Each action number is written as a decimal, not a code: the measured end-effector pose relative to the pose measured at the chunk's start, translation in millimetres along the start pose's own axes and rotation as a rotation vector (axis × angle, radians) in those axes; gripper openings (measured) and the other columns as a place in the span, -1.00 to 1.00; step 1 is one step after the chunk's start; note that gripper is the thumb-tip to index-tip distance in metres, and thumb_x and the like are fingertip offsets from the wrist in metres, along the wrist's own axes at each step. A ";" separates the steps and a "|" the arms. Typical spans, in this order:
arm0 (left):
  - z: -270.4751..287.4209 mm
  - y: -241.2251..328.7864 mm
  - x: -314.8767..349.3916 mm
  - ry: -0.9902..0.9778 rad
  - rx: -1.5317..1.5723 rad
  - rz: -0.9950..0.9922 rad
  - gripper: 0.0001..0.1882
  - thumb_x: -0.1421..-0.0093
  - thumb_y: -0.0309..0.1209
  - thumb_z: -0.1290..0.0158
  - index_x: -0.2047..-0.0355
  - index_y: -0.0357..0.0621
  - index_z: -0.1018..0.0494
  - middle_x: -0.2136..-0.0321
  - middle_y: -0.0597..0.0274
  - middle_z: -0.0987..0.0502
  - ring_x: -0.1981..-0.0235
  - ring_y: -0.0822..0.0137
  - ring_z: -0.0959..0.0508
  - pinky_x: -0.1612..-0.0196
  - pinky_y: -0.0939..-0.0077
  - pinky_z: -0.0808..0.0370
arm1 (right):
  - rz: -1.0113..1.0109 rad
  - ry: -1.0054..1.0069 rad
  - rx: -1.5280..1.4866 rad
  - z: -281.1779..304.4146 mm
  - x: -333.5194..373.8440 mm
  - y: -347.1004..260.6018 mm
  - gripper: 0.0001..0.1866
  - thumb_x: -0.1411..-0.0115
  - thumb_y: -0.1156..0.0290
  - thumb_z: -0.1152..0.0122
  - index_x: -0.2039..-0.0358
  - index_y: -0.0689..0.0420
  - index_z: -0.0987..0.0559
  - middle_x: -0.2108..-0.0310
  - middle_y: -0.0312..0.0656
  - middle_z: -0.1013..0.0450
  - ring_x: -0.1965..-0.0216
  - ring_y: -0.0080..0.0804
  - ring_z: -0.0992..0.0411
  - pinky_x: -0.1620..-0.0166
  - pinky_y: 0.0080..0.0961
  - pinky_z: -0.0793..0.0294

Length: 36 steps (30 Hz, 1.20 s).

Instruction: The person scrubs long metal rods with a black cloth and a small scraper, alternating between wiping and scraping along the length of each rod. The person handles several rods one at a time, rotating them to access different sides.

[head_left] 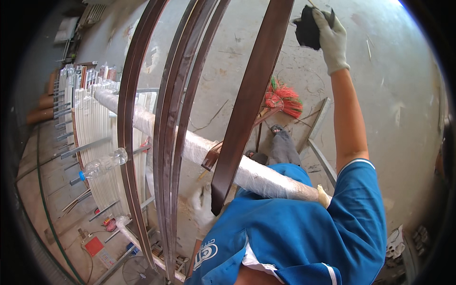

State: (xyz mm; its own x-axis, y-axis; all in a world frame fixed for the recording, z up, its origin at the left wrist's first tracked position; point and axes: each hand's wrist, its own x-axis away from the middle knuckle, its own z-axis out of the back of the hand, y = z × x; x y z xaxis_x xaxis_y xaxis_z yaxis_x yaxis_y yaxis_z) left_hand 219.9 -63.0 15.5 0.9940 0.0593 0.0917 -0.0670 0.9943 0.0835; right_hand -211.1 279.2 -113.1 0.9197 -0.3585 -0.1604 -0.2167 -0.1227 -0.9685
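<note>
In my right fingers I pinch a black cloth, bunched and ragged-edged, off to one side of the plank. The dark brown plank, long, flat and faintly glossy, slants across the plastic-wrapped bar; its near end reaches beside my left fingers, though I can't tell whether they touch it.

Workshop: brown strips, racked white profiles, concrete floor
</note>
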 end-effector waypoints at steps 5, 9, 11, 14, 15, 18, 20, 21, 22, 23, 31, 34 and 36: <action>18.0 42.8 -104.6 0.225 0.167 -0.189 -0.13 -0.18 0.12 -0.22 -0.20 -0.44 -0.36 -0.11 -0.17 -0.32 -0.03 -0.06 -0.45 -0.11 0.12 -0.43 | -0.165 -0.223 -0.146 14.7 65.3 -33.1 -0.73 -0.36 0.23 -0.22 0.21 0.21 -0.58 0.40 -0.31 -0.57 0.44 -0.62 -0.53 0.38 -0.62 -0.55; 19.6 89.8 -167.0 0.248 0.611 -0.239 -0.09 -0.09 0.15 -0.29 -0.23 -0.30 -0.36 -0.11 -0.23 -0.35 -0.08 -0.08 -0.46 -0.12 0.17 -0.46 | -0.307 -0.483 -0.148 5.7 119.9 -99.2 -0.80 -0.35 0.31 -0.23 0.20 0.20 -0.54 0.36 -0.33 -0.53 0.35 -0.65 -0.49 0.27 -0.64 -0.52; 24.1 113.5 -183.6 0.174 0.797 -0.307 -0.07 -0.08 0.15 -0.29 -0.28 -0.22 -0.32 -0.15 -0.26 -0.33 -0.12 -0.09 -0.44 -0.15 0.18 -0.45 | -0.343 -0.521 -0.231 0.3 144.6 -124.8 -0.81 -0.34 0.33 -0.25 0.19 0.19 -0.53 0.33 -0.37 -0.49 0.26 -0.70 -0.42 0.16 -0.66 -0.47; 22.7 139.3 -204.3 -0.020 1.163 -0.339 -0.26 -0.19 -0.27 -0.25 -0.35 -0.09 -0.27 -0.18 -0.15 -0.38 -0.16 0.01 -0.47 -0.19 0.26 -0.43 | -0.263 -0.621 -0.203 -7.0 163.3 -146.1 -0.57 -0.28 0.11 -0.31 0.09 0.23 -0.50 0.22 -0.32 -0.45 0.15 -0.59 -0.37 0.04 -0.52 -0.43; 21.1 141.1 -211.7 -0.068 1.323 -0.413 -0.31 -0.21 -0.44 -0.20 -0.35 -0.09 -0.28 -0.17 -0.09 -0.42 -0.15 0.05 -0.49 -0.19 0.28 -0.43 | -0.221 -0.689 -0.210 -6.2 161.4 -149.6 -0.48 -0.26 0.01 -0.32 0.06 0.24 -0.50 0.20 -0.30 -0.45 0.14 -0.56 -0.37 0.02 -0.47 -0.43; 31.3 118.1 -217.5 0.034 1.185 -0.343 -0.44 -0.04 -0.72 0.01 -0.09 -0.19 -0.54 0.00 -0.01 -0.56 -0.05 0.13 -0.55 -0.16 0.34 -0.45 | -0.277 -0.538 -0.054 5.0 134.1 -146.2 -0.49 -0.36 -0.02 -0.09 0.08 0.25 -0.57 0.24 -0.30 -0.48 0.24 -0.56 -0.40 0.13 -0.54 -0.41; 43.6 96.5 -207.5 0.280 1.028 -0.191 -0.62 -0.07 -0.58 0.00 0.09 -0.27 -0.61 0.06 0.01 -0.58 -0.03 0.14 -0.56 -0.16 0.32 -0.43 | -0.280 -0.428 0.055 14.0 106.6 -133.6 -0.60 -0.44 0.15 0.01 0.07 0.24 -0.58 0.30 -0.33 -0.47 0.34 -0.62 -0.37 0.22 -0.63 -0.38; 46.9 88.0 -204.8 0.361 1.143 -0.089 -0.68 -0.15 -0.51 0.01 0.12 -0.33 -0.58 0.10 -0.02 -0.58 0.15 0.20 -0.60 0.05 0.42 -0.51 | -0.222 -0.371 0.086 14.8 95.7 -122.5 -0.64 -0.47 0.21 0.06 0.05 0.23 -0.57 0.32 -0.35 -0.45 0.39 -0.66 -0.34 0.27 -0.68 -0.36; 51.5 79.8 -203.0 0.423 1.296 -0.031 -0.71 -0.23 -0.44 0.03 0.15 -0.39 -0.54 0.15 -0.05 -0.58 0.33 0.27 -0.63 0.26 0.51 -0.58 | -0.214 -0.303 0.133 14.0 85.7 -111.8 -0.67 -0.50 0.28 0.11 0.03 0.22 -0.56 0.35 -0.36 -0.44 0.44 -0.71 -0.31 0.31 -0.72 -0.34; 51.5 74.3 -207.6 0.627 1.231 -0.020 -0.69 -0.27 -0.39 0.02 0.10 -0.40 -0.50 0.17 -0.08 -0.56 0.51 0.37 -0.59 0.45 0.63 -0.53 | -0.112 -0.282 0.110 11.2 76.7 -99.3 -0.71 -0.46 0.34 0.06 0.02 0.20 -0.57 0.34 -0.36 -0.46 0.42 -0.68 -0.35 0.30 -0.67 -0.38; 12.7 94.0 -213.4 0.064 0.404 -0.123 -0.09 0.14 0.02 -0.47 -0.09 -0.31 -0.40 0.08 -0.08 -0.44 0.03 -0.04 -0.52 -0.04 0.17 -0.48 | 0.977 -0.053 0.680 -20.9 -1.6 -32.3 -0.71 -0.21 0.64 -0.11 0.07 0.13 -0.60 0.37 -0.08 -0.55 0.39 -0.26 -0.53 0.32 -0.39 -0.52; -5.6 93.9 -212.9 -0.045 0.553 -0.071 -0.33 0.09 -0.38 -0.40 -0.04 -0.32 -0.43 0.13 -0.01 -0.54 0.12 0.12 -0.60 0.00 0.30 -0.51 | 0.679 -0.255 0.999 -22.6 17.2 -31.5 -0.62 -0.23 0.59 -0.15 -0.06 0.04 -0.58 0.26 -0.25 -0.57 0.27 -0.41 -0.56 0.21 -0.41 -0.57; -11.3 90.9 -213.1 -0.083 0.633 -0.063 -0.37 0.08 -0.44 -0.36 -0.03 -0.33 -0.43 0.15 0.00 -0.57 0.14 0.17 -0.62 0.01 0.35 -0.52 | 0.781 -0.379 0.890 -23.2 57.5 -38.3 -0.56 -0.15 0.59 -0.16 -0.06 0.00 -0.59 0.20 -0.21 -0.59 0.23 -0.31 -0.58 0.21 -0.35 -0.60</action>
State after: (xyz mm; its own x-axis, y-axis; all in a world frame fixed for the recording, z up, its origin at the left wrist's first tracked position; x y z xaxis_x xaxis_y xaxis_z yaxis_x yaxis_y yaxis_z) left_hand 2.9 15.7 -7.7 0.9895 -0.0296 0.1415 -0.0718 0.7488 0.6589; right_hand -157.5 241.8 -80.8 0.7132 0.2548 -0.6530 -0.5870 0.7264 -0.3575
